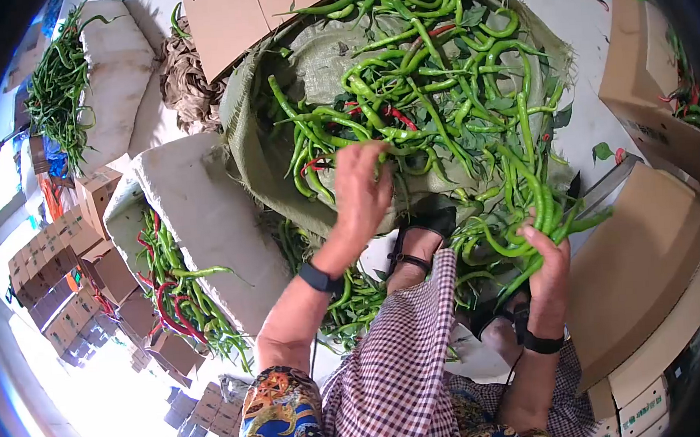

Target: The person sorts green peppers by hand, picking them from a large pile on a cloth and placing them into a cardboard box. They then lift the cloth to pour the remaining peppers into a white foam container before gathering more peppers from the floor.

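Long green peppers (pixel 429 77), with a few red ones among them, lie with leaves in an open woven sack (pixel 308 57). Over the sack's near side is my left hand (pixel 364 184), its fingers curled down around a green pepper at the edge of the pile. Lower right, my right hand (pixel 549 258) holds a bunch of green peppers (pixel 537 203), thumb across them. More green peppers (pixel 361 302) lie on the floor around my feet.
At the left, a white foam box (pixel 206 219) stands beside green and red peppers (pixel 180 305). Another pepper heap (pixel 62 92) lies upper left. Cardboard boxes (pixel 641 257) stand at the right, and stacked cartons (pixel 55 244) at the far left.
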A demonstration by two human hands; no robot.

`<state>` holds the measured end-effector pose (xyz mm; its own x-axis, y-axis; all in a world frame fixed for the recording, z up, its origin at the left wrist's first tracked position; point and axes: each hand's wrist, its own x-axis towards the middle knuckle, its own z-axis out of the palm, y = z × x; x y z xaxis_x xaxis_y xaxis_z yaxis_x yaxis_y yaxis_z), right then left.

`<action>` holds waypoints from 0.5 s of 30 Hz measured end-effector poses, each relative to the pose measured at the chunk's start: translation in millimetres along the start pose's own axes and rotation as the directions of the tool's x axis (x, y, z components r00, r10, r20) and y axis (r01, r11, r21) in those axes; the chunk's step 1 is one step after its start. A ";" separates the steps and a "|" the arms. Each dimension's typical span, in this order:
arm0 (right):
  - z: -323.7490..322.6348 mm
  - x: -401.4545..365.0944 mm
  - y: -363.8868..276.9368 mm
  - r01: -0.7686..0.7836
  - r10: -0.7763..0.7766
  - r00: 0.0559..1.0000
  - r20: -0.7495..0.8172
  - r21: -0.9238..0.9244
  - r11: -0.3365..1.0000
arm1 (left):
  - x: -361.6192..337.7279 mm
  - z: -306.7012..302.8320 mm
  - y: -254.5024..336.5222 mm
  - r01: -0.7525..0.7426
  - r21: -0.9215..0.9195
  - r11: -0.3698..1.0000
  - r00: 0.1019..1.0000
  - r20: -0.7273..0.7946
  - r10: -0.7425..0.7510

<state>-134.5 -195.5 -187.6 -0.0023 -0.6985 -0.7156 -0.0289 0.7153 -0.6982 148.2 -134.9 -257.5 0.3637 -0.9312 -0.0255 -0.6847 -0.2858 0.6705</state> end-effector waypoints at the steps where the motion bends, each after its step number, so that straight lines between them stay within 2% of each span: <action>1: -8.5 3.4 3.6 0.011 -0.011 1.000 0.024 0.004 1.000 | 1.9 5.3 -14.1 -0.018 0.110 0.994 0.997 -0.073 0.026; 2: -7.0 3.3 3.0 0.015 -0.016 1.000 0.025 0.005 1.000 | 3.0 13.8 -31.0 -0.020 0.109 0.994 0.997 -0.077 0.028; 4: 5.9 -1.7 -1.0 0.012 -0.013 0.999 0.045 0.012 1.000 | 9.2 25.0 -57.5 -0.112 0.251 0.961 0.992 -0.025 0.123; 5: 18.3 -11.0 -6.0 -0.029 0.027 0.999 0.022 0.074 0.997 | 18.5 24.2 -68.8 -0.142 0.164 0.976 0.983 -0.092 0.159; 6: 18.3 -13.3 -6.7 -0.019 0.016 0.999 0.045 0.070 0.997 | 23.4 9.9 -56.9 -0.026 -0.104 0.994 0.994 -0.112 0.014; 7: 17.4 -16.3 -11.4 -0.025 0.023 0.999 0.043 0.043 0.999 | 28.3 -10.5 -39.6 0.104 -0.327 0.939 0.974 -0.160 -0.164; 8: 17.3 -18.4 -15.3 -0.032 0.031 0.999 0.044 0.016 0.999 | 36.1 -36.2 -17.3 0.188 -0.590 0.786 0.937 -0.133 -0.324; 10: 13.1 -14.8 -14.6 -0.015 0.012 0.997 0.075 0.047 0.999 | 41.2 -66.5 -3.9 0.116 -0.839 0.532 0.878 -0.164 -0.449; 12: 13.0 -11.4 -14.5 0.013 -0.021 0.994 0.103 0.075 0.997 | 35.5 -81.0 -10.4 0.104 -0.939 0.327 0.898 -0.052 -0.437; 14: 14.9 -10.9 -11.0 -0.021 0.008 0.996 0.086 0.146 0.989 | 29.3 -74.3 -4.0 0.124 -0.945 0.304 0.869 -0.045 -0.492; 15: 16.6 -12.8 -10.1 -0.026 0.013 0.996 0.088 0.146 0.989 | 22.3 -70.0 -9.6 0.286 -0.913 0.290 0.859 0.110 -0.500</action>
<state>-117.5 -193.4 -171.8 0.0852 -0.6849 -0.7236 0.1171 0.7281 -0.6754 207.1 -137.1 -212.7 0.5852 -0.6816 -0.4393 0.4825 -0.1427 0.8642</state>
